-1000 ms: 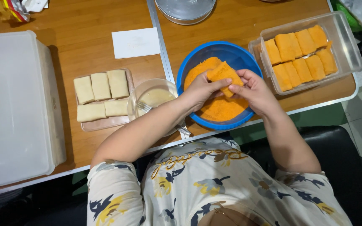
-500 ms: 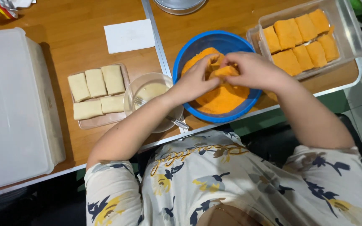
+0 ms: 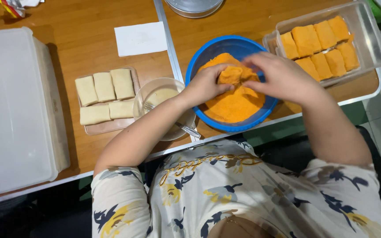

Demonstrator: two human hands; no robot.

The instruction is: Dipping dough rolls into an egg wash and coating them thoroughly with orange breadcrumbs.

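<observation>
Roll (image 3: 230,76) now down in the crumbs at the blue bowl's (image 3: 203,55) 12 o'clock, no longer lifted — coating still underway, probably. Left hand (image 3: 206,86) and right hand (image 3: 281,77) fingers clamped on it. Plain rolls (image 3: 104,97) waiting at 9 o'clock on the tabletop (image 3: 89,48).

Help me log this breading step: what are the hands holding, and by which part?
Both hands, left hand and right hand, hold one crumb-coated piece by its opposite ends over the blue bowl.
</observation>
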